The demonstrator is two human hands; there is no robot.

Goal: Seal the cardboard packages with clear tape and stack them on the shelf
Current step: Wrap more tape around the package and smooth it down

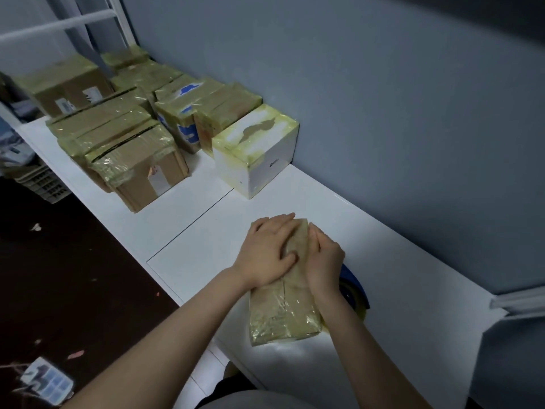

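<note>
Both our hands are on the small cardboard package (283,314), which lies flat on the white surface (392,255) in front of us: our left hand (269,252) presses flat on top with fingers straight, and our right hand (324,261) curls over its right edge. We judge it light and fairly stiff, but its glossy taped faces look slippery, so we would lift it by the two long sides.

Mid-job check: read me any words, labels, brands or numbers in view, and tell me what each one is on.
No text is readable.
White box: small round logo with tiny print beside it, too small to read.
Far brown box: two white labels with dark marks, blurred.
Front brown box: white label, blurred.
Package: no print shows.
</note>
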